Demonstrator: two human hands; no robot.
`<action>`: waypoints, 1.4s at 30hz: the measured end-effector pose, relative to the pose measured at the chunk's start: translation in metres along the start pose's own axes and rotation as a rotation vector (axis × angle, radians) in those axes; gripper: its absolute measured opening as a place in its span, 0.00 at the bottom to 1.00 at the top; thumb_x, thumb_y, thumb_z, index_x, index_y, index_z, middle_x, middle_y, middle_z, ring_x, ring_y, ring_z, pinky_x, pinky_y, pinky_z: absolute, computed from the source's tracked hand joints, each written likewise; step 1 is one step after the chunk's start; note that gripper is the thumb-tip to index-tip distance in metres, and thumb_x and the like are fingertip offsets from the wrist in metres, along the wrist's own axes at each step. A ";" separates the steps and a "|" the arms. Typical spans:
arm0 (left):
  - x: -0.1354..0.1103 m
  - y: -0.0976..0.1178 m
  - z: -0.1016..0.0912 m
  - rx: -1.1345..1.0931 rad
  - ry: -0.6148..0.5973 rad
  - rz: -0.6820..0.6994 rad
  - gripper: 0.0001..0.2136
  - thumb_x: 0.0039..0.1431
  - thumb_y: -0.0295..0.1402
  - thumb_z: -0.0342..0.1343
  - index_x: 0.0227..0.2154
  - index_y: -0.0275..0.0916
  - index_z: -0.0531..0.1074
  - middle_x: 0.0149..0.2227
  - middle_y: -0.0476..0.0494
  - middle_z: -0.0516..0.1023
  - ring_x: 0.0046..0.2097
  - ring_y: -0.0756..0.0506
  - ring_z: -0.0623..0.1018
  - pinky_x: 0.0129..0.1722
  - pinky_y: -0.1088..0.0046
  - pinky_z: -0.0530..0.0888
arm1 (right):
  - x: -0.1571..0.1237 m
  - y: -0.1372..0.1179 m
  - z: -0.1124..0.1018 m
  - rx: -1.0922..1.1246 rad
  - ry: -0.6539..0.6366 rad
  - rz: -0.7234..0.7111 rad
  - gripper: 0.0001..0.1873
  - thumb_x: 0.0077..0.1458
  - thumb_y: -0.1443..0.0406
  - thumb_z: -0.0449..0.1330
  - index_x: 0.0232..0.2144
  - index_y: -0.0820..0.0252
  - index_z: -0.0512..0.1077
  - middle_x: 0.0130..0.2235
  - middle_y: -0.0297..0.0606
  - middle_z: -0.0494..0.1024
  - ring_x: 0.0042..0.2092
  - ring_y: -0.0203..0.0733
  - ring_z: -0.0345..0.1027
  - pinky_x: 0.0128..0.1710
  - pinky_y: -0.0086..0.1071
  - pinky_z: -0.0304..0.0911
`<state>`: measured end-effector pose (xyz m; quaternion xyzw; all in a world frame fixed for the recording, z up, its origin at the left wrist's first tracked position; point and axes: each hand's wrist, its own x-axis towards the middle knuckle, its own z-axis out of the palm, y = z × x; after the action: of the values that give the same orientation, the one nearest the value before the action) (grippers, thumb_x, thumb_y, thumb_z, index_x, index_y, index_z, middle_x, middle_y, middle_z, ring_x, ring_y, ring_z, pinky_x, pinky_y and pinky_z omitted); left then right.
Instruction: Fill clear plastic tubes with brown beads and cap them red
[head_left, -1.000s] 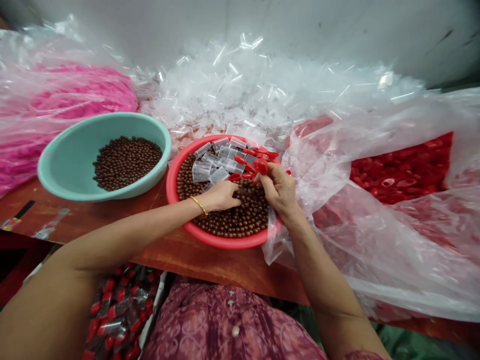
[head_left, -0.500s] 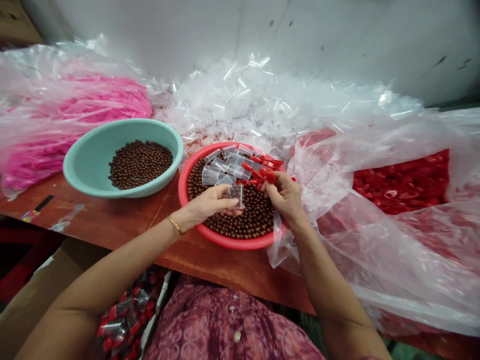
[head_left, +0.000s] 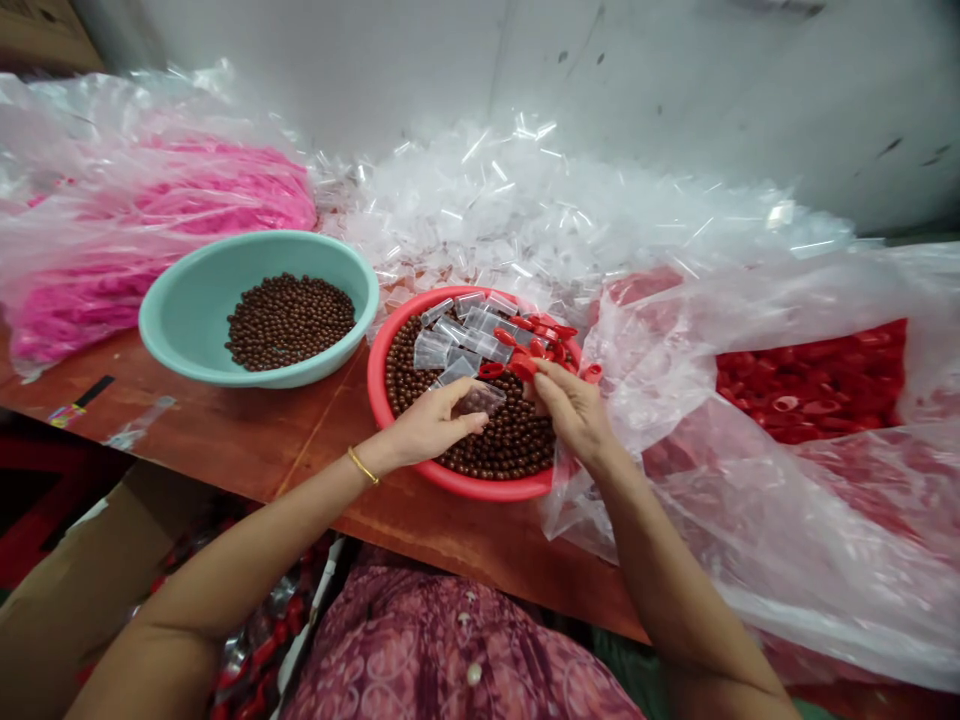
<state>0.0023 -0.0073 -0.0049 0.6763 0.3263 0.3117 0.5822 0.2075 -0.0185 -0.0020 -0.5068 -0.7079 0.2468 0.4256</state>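
My left hand (head_left: 433,422) is closed around a small clear plastic tube (head_left: 484,398), which lies tilted over the red basin (head_left: 480,488). Brown balls (head_left: 517,440) show through or behind the tube; whether any are inside I cannot tell. Just to the right, my right hand (head_left: 574,408) pinches a red plastic cap (head_left: 523,367) between thumb and fingers. More red caps (head_left: 551,330) are heaped beyond it, on top of the balls. Several clear tubes (head_left: 480,345) lie beside them at the back of the basin.
A turquoise basin (head_left: 180,345) with brown balls stands to the left. Behind is a heap of clear tubes (head_left: 480,200). Plastic bags hold pink pieces (head_left: 225,190) at left and red caps (head_left: 817,385) at right. Below the table edge, a cardboard box (head_left: 97,560) contains red-capped tubes.
My left hand has tipped the clear tube from upright to slanting and lowered it slightly. My right hand still holds a red cap, now lower and close above the tube. The view has shifted a little.
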 end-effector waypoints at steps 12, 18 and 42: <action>-0.003 0.004 -0.002 0.098 -0.051 -0.032 0.06 0.60 0.35 0.47 0.31 0.37 0.60 0.28 0.52 0.66 0.25 0.55 0.67 0.27 0.77 0.67 | -0.016 -0.021 0.021 -0.250 0.089 -0.313 0.19 0.60 0.68 0.50 0.52 0.56 0.69 0.29 0.36 0.73 0.29 0.36 0.68 0.31 0.30 0.67; -0.003 0.001 -0.001 0.103 -0.009 -0.037 0.07 0.57 0.35 0.51 0.33 0.37 0.62 0.27 0.52 0.64 0.27 0.53 0.65 0.28 0.76 0.66 | -0.018 -0.020 0.022 -0.257 0.050 -0.364 0.21 0.59 0.69 0.51 0.55 0.55 0.66 0.31 0.36 0.71 0.30 0.35 0.67 0.31 0.28 0.66; -0.008 0.018 0.008 0.367 -0.135 -0.038 0.09 0.45 0.36 0.57 0.23 0.36 0.66 0.21 0.54 0.64 0.24 0.53 0.63 0.24 0.78 0.59 | -0.017 -0.032 0.028 0.130 0.055 -0.030 0.23 0.63 0.54 0.41 0.42 0.58 0.71 0.26 0.35 0.69 0.26 0.35 0.64 0.27 0.30 0.64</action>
<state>0.0053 -0.0209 0.0113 0.7842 0.3506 0.1897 0.4755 0.1696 -0.0434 0.0033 -0.4741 -0.6860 0.2718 0.4804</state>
